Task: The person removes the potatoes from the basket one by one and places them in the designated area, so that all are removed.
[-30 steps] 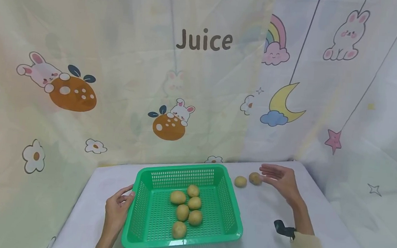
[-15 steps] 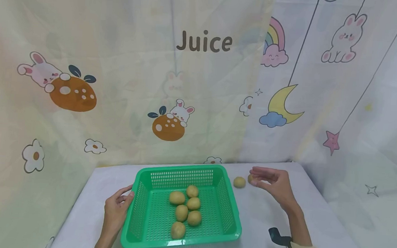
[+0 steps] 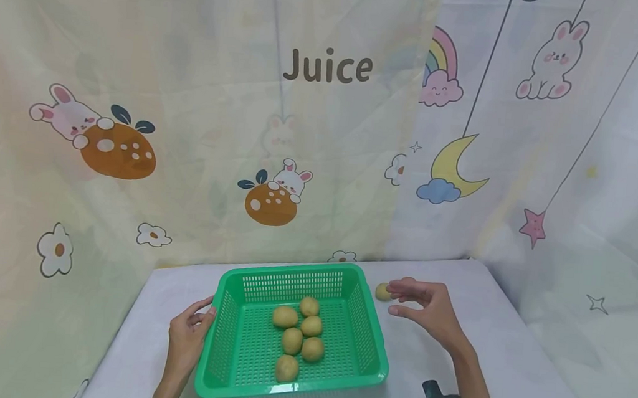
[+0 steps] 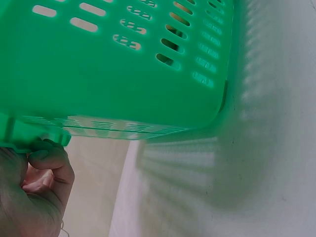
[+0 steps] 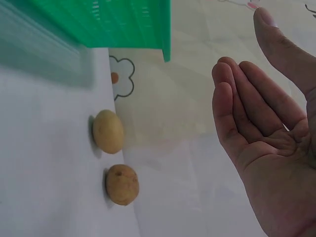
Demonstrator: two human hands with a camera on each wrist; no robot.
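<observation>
A green plastic basket (image 3: 295,389) with slotted walls holds several potatoes (image 3: 292,342) grouped near its middle. My left hand (image 3: 187,338) grips the rim on its left side; in the left wrist view the fingers (image 4: 58,162) curl at the rim beside the basket wall (image 4: 98,94). Right of the basket, my right hand (image 3: 428,311) is held with thumb and fingers spread apart and nothing between them. Two potatoes lie on the table in the right wrist view: a smooth pale one (image 5: 108,131) and a browner one (image 5: 122,184). From the head view, the right hand hides the browner one.
A white cloth covers the table (image 3: 508,364). Printed curtains (image 3: 335,131) hang close behind the table and along both sides. A black strap mount (image 3: 438,397) sits on the right wrist.
My right hand has moved left and a little nearer, passing in front of the browner potato and up to the pale one. The left hand and basket stay where they were.
</observation>
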